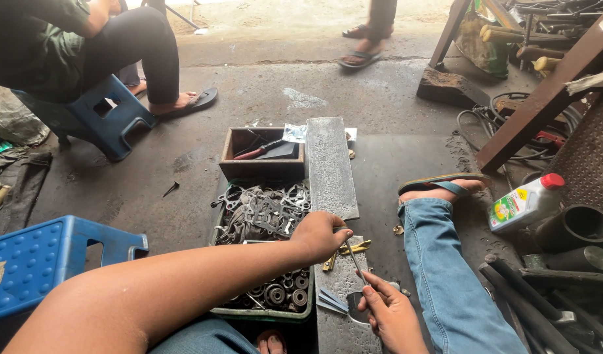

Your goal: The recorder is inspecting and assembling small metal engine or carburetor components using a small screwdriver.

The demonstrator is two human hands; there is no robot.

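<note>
From the head camera, a stained concrete workshop floor [380,98] runs out to another person seated on a blue stool [104,121]. Bare floor lies ahead; a parts tray [262,313] and pipes [544,295] crowd the sides. Over a long metal plate [330,167], the left hand [324,235] and right hand [386,311] (both pinched shut) grip a thin rod [356,261] at its ends, slanting from upper left to lower right.

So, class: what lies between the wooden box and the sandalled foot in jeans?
In the head view, a long grey metal slab lies between the wooden box and the foot; the rest is bare concrete floor.
</note>
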